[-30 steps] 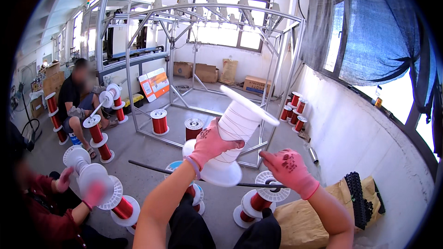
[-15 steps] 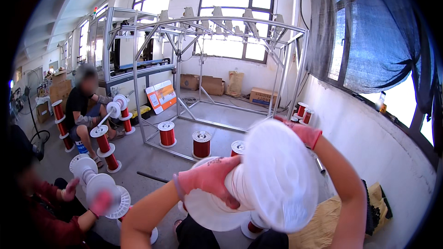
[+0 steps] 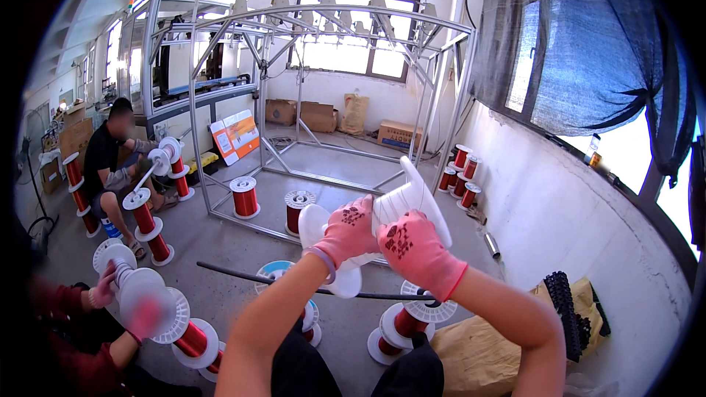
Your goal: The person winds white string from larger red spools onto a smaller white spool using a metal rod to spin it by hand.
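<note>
A white plastic spool (image 3: 432, 215) is held up in front of me, tilted, with a few thin turns of wire on its core. My left hand (image 3: 348, 231), in a pink glove, is closed around the core near the left flange. My right hand (image 3: 416, 253), also gloved, grips the core beside it, close to the right flange. The fingers are partly hidden behind the spool. Below it runs a dark rod (image 3: 234, 272), passing behind my left forearm. Spools of red wire stand below near my knees, one (image 3: 409, 319) on the right and one (image 3: 275, 270) on the left.
At left, a nearby person's gloved hand (image 3: 144, 316) is on another white spool; farther back sits a second person (image 3: 110, 151). A metal frame (image 3: 334, 181) stands ahead. More red-wire spools (image 3: 244, 197) are on the floor. Tan sacking (image 3: 478, 349) lies right, by the wall.
The white spool has moved away from me and turned, so its big flange no longer faces me. My right hand has shifted from the flange's far rim to the core. The view has shifted slightly.
</note>
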Available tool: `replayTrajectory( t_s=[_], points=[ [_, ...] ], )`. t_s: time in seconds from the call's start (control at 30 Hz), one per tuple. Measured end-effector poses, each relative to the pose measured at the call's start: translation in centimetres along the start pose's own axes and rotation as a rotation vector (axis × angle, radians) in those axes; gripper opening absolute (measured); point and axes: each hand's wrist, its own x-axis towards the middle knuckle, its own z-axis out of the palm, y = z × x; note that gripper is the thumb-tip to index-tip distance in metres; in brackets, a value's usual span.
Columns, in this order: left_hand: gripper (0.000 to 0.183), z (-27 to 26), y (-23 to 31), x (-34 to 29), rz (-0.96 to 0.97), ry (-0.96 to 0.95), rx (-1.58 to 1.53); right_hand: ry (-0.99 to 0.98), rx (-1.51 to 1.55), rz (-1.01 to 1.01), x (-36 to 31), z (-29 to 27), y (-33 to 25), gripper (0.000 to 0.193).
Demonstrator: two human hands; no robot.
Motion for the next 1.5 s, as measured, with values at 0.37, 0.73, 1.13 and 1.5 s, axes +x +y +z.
replayTrajectory(
  t_s=[0.37, 0.73, 1.13, 1.5],
  points=[
    [0.094, -2.0, 1.4, 0.1, -0.233, 0.119, -0.691, 0.298, 0.259, 0.104, -7.0, 1.5, 5.4, 0.015],
    [0.087, -4.1, 1.2, -2.8, 0.275, -0.169, -1.026, 0.104, 1.571, 0.317, -4.1, 9.2, 11.0, 0.037],
    [0.097, -4.3, 4.0, -3.5, 0.534, -0.324, 0.154, -0.229, 0.145, -0.133, 0.8, -5.7, 11.8, 0.036],
    [0.077, 2.6, 2.8, 2.9, -0.025, 0.101, 0.028, -0.060, -0.076, 0.154, -1.6, 1.9, 1.5, 0.014]
  ],
)
